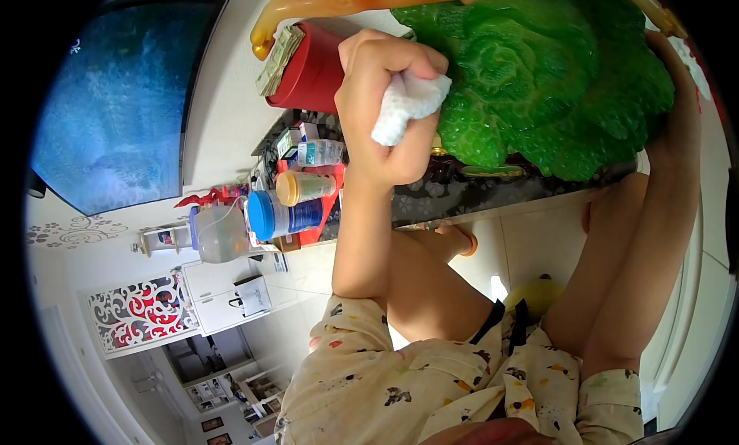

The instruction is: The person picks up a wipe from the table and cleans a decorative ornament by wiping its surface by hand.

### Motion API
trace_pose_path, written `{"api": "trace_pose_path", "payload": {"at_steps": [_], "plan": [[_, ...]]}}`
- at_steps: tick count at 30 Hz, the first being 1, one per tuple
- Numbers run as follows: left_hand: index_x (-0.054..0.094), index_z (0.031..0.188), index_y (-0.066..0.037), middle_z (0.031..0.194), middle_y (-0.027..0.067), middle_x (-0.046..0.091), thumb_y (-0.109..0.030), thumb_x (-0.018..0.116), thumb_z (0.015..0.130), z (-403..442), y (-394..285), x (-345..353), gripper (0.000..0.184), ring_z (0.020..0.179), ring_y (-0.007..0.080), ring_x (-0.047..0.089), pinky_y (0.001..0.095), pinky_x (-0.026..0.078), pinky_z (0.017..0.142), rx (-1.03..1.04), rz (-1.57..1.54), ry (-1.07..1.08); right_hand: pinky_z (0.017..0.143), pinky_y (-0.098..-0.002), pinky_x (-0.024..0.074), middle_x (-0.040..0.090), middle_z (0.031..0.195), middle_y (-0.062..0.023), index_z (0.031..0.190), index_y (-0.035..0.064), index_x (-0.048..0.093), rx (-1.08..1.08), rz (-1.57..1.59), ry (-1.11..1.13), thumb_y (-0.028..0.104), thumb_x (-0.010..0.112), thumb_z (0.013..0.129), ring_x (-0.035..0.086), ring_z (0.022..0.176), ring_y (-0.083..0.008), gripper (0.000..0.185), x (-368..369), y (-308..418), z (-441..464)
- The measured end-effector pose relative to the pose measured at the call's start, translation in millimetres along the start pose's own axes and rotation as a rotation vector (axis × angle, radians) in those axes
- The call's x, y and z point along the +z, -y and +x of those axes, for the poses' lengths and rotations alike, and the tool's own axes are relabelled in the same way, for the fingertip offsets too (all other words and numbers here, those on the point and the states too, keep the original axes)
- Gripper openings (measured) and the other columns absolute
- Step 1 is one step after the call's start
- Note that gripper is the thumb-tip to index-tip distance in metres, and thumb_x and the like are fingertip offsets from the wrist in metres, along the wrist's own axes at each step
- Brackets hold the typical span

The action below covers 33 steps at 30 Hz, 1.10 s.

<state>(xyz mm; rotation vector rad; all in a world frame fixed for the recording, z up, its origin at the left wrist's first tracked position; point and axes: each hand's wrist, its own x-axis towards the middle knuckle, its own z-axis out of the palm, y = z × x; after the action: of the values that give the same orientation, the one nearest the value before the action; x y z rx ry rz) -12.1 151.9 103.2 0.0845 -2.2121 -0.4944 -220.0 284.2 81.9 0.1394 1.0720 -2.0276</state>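
Observation:
My left hand (385, 98) is closed around a crumpled white cloth (412, 105), part of which sticks out of the fist. It is held beside a large glossy green cabbage ornament (531, 68), close to its leaves on the left side. My right arm reaches up along the ornament's other side. Little of my right hand (667, 60) shows at the ornament's far right edge, and its fingers are hidden behind the leaves. An orange-yellow part (369, 5) of glossy material runs along the ornament's top. Beneath the ornament, a gold-trimmed dark base (493, 169) is partly visible.
The dark patterned tabletop (439, 199) carries a red round box (308, 68) with banknote-like bundles (279, 60). Nearby are a blue-lidded tub (285, 215), an orange-lidded jar (304, 189) and a clear plastic jug (219, 233). A television (115, 98) is on the wall.

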Motion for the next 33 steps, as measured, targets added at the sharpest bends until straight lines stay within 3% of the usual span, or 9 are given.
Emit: {"api": "trace_pose_path", "payload": {"at_steps": [10,13,16,23,25,30,33], "plan": [[0.049,0.092,-0.003,0.080,0.0111,0.062,0.004,0.056,0.073,-4.1,-3.7,3.1,0.022,0.074,0.0171,0.049,0.0274,0.041,0.072,-0.074,-0.210,0.006,0.075,-0.0347,0.0543,0.068,0.087,-0.0087,0.095,0.0052,0.066,0.001,0.041,0.051,0.025,0.062,0.079,0.066,0.079,-0.0232,0.026,11.2,-3.9,-8.9],[0.044,0.097,-0.002,0.084,0.0137,0.060,0.006,0.055,0.079,-3.3,-10.9,7.3,0.022,0.073,0.0143,0.050,0.0236,0.041,0.069,-0.086,-0.398,-0.089,0.074,-0.0347,0.0544,0.068,0.086,-0.0085,0.094,0.0054,0.066,0.005,0.029,-0.007,0.025,0.062,0.079,0.065,0.078,-0.0232,0.025,4.2,-1.0,-1.9],[0.041,0.100,-0.001,0.087,0.0160,0.059,0.006,0.054,0.082,-0.8,-22.7,11.5,0.024,0.072,0.0126,0.050,0.0213,0.041,0.066,-0.244,-0.370,-0.270,0.073,-0.0347,0.0545,0.068,0.085,-0.0083,0.093,0.0056,0.066,0.017,0.009,-0.083,0.025,0.062,0.079,0.065,0.077,-0.0232,0.024,-6.2,1.9,5.4],[0.055,0.088,-0.005,0.085,0.0060,0.059,0.004,0.058,0.069,-7.2,-15.0,10.0,0.022,0.084,0.0223,0.045,0.0317,0.033,0.083,-0.162,0.105,-0.195,0.072,-0.0347,0.0547,0.068,0.083,-0.0079,0.090,0.0060,0.066,0.079,0.037,-0.193,0.024,0.062,0.078,0.065,0.075,-0.0231,0.022,-8.8,4.3,4.9],[0.054,0.087,-0.006,0.084,0.0060,0.059,0.002,0.058,0.067,-10.3,-12.0,9.7,0.022,0.082,0.0227,0.044,0.0321,0.033,0.083,-0.147,0.155,-0.168,0.071,-0.0347,0.0548,0.068,0.083,-0.0078,0.089,0.0061,0.066,0.090,0.081,-0.172,0.024,0.062,0.078,0.065,0.075,-0.0231,0.022,-1.4,3.6,-0.7],[0.053,0.088,-0.006,0.080,0.0059,0.061,0.001,0.056,0.066,-11.4,-6.6,14.6,0.023,0.079,0.0225,0.043,0.0323,0.032,0.083,-0.083,0.127,-0.184,0.068,-0.0356,0.0548,0.067,0.078,-0.0070,0.084,0.0074,0.066,-0.141,0.221,0.093,0.022,0.062,0.076,0.064,0.069,-0.0232,0.017,6.6,-5.1,-19.9],[0.052,0.088,-0.006,0.077,0.0058,0.062,0.002,0.054,0.066,-11.7,-4.8,17.7,0.024,0.077,0.0221,0.044,0.0324,0.032,0.083,-0.047,0.081,-0.185,0.069,-0.0358,0.0548,0.068,0.080,-0.0073,0.086,0.0070,0.066,-0.097,0.265,0.095,0.022,0.063,0.076,0.064,0.071,-0.0236,0.018,2.2,-7.0,-7.5]]}}
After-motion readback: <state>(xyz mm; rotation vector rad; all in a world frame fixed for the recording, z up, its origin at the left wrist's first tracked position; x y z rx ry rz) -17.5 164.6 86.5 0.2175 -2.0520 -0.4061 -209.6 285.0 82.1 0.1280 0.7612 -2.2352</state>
